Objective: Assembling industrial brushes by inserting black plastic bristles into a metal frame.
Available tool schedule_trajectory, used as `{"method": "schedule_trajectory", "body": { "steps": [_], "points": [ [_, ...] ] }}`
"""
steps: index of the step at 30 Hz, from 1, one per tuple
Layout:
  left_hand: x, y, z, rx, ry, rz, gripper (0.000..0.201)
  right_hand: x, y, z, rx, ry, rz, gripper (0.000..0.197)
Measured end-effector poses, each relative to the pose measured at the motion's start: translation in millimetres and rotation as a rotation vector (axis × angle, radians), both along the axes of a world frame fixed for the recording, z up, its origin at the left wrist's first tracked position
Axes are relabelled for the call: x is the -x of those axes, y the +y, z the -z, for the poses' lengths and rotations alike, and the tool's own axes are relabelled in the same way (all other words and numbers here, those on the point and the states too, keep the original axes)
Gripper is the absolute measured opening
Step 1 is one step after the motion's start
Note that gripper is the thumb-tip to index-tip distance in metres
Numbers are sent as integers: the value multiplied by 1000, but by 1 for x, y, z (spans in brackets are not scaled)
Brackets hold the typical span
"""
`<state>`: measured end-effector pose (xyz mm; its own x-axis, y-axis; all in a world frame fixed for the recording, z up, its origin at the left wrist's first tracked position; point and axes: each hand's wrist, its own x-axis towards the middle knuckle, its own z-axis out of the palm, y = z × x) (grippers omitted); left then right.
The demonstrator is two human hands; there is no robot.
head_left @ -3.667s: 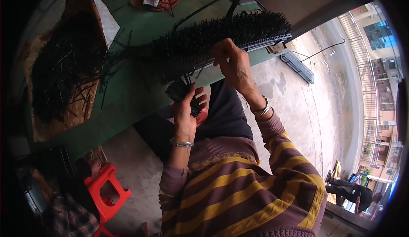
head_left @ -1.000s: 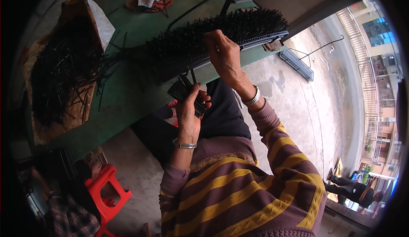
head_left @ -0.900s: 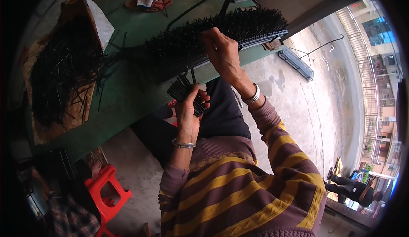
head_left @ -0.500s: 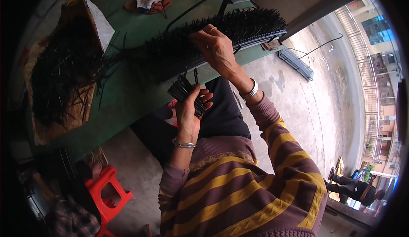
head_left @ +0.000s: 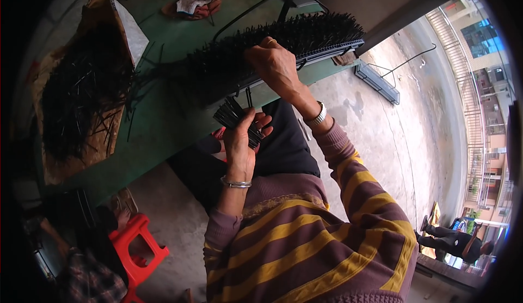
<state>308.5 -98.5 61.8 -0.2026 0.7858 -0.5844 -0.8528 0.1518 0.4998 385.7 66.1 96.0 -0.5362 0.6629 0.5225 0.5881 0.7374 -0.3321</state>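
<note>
My left hand [head_left: 238, 142] is closed round a bundle of thin black strips [head_left: 230, 115], which fan out beyond the thumb in front of my lap. Farther away, my right hand [head_left: 277, 69] is at the near side of a long metal rack [head_left: 327, 51]. Dense black strips [head_left: 316, 29] stand up along the rack like bristles. The right fingers are pinched together among them; what they grip is hidden behind the hand. The rack lies along the edge of a green table [head_left: 158, 131].
A heap of black strips [head_left: 81, 90] covers a cardboard sheet [head_left: 103, 153] on the left. Work gloves [head_left: 199, 6] lie at the far side. Another rack [head_left: 377, 83] is on the floor at right. A red stool [head_left: 140, 243] and a person [head_left: 90, 278] are lower left; another person [head_left: 455, 241] is outside.
My right hand has shifted slightly toward me along the rack, its fingers more curled. The left hand keeps its bundle in nearly the same place.
</note>
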Motion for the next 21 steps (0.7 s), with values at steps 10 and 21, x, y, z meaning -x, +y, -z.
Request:
{"method": "schedule_trajectory", "body": {
  "steps": [10,21],
  "points": [
    [-2,0,2,-26,16,3,19,-28,-37,-13,936,255,-207,16],
    [2,3,2,30,27,-9,24,-27,-26,-8,382,475,-79,8]
  ]
}}
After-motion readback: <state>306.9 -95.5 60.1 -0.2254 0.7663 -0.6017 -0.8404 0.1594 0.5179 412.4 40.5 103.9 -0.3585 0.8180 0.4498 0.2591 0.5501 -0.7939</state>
